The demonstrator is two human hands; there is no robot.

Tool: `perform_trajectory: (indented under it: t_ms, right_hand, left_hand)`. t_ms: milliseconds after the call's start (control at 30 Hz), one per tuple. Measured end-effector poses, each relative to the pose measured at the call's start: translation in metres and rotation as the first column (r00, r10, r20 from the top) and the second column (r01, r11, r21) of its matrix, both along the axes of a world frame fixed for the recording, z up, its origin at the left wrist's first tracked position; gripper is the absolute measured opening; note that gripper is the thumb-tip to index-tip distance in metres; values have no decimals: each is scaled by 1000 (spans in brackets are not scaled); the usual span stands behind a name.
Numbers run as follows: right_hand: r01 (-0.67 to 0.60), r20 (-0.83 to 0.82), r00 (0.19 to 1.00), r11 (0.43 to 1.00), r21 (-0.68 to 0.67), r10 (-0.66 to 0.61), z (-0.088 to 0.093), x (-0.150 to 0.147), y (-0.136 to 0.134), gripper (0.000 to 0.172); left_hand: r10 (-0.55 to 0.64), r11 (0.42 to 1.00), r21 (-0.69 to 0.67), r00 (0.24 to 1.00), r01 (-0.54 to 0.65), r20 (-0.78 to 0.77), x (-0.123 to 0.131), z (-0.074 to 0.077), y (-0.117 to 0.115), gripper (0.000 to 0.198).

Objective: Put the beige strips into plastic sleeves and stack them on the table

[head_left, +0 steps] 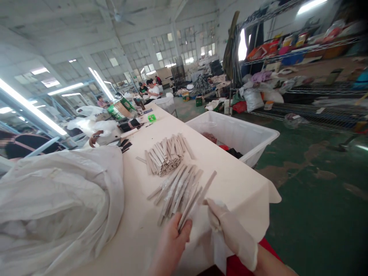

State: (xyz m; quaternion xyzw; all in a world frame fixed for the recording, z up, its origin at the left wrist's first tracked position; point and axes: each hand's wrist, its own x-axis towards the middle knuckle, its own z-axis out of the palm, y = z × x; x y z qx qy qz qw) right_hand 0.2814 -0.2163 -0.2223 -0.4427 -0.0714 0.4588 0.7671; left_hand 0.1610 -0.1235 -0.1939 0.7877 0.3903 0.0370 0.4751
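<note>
Red item (224, 147) in bin (254, 138), left hand (176, 234) round strips (189, 210), right hand (222, 216) of unclear grip

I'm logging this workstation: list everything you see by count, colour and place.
Strip pile: many, pale grey, mid-table.
Loose strips: many, grey, before the pile.
Held strips: several, grey, in left hand.
Table: one, cream-covered, centre.
Large bag: one, white, left.
Smaller bags: several, white, beyond it.
Container: one, green, far along table.
Tub: one, white, right of table.
Rack: one, grey, right.
Windows: several, pale, background.
Lights: several, white, overhead.
Fan: one, grey, overhead.
Floor: one, green, right.
People: at least four, mixed clothing, left and beyond.
Left hand: one, bare, bottom centre.
Right hand: one, white-gloved, beside it; grip unclear.
</note>
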Motion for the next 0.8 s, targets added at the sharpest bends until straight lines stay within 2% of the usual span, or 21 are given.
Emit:
perform_trajectory:
  t_ms: [67, 167, 233, 267, 300, 333, 400, 467, 500, 533, 600, 733, 800]
  right_hand:
    - [37, -88, 996, 999, 36, -34, 1, 14, 0, 31]
    - [20, -322, 946, 991, 130, 23, 3, 35, 1, 23]
    - [7, -398, 914, 980, 201, 75, 4, 43, 1, 15]
    - [11, -404, 911, 975, 224, 82, 3, 45, 1, 14]
    - [20, -401, 913, 972, 234, 78, 2, 46, 2, 16]
    - [30, -399, 915, 971, 236, 69, 1, 45, 2, 19]
    - [46, -394, 918, 971, 236, 52, -2, 41, 4, 25]
    - [60, -345, 938, 975, 215, 18, -4, 35, 6, 30]
    - [71, -300, 954, 979, 190, -11, -5, 32, 6, 31]
    - [79, -245, 969, 984, 159, -39, -5, 29, 7, 31]
    - [94, -124, 989, 989, 112, -80, -5, 25, 6, 29]
    - [86, -14, 996, 992, 93, -85, -3, 24, 1, 25]
    - [84, -22, 996, 994, 67, -83, -2, 25, -2, 26]
  left_hand:
    - [7, 961, 277, 996, 18, -89, 7, 7, 18, 26]
    - [108, 804, 593, 966, 54, -234, 18, 14, 49, 25]
    - [166, 698, 712, 953, 69, -254, 24, 15, 63, 24]
    - [179, 664, 745, 956, 58, -234, 25, 15, 66, 24]
    - [174, 657, 753, 965, 36, -198, 25, 14, 66, 24]
    - [154, 683, 731, 975, 11, -158, 26, 13, 63, 25]
    - [77, 820, 572, 993, -14, -86, 26, 8, 49, 28]
    - [-31, 957, 288, 999, 32, -8, 30, 2, 29, 30]
    - [-65, 987, 149, 997, 58, 45, 33, -2, 18, 29]
    - [-72, 997, 46, 993, 68, 92, 37, -5, 9, 27]
    - [-35, 999, -26, 987, 40, 154, 46, -9, -4, 20]
    - [24, 997, 64, 983, -36, 183, 53, -6, -11, 8]
    - [49, 998, 37, 978, -58, 205, 52, -1, -9, 10]
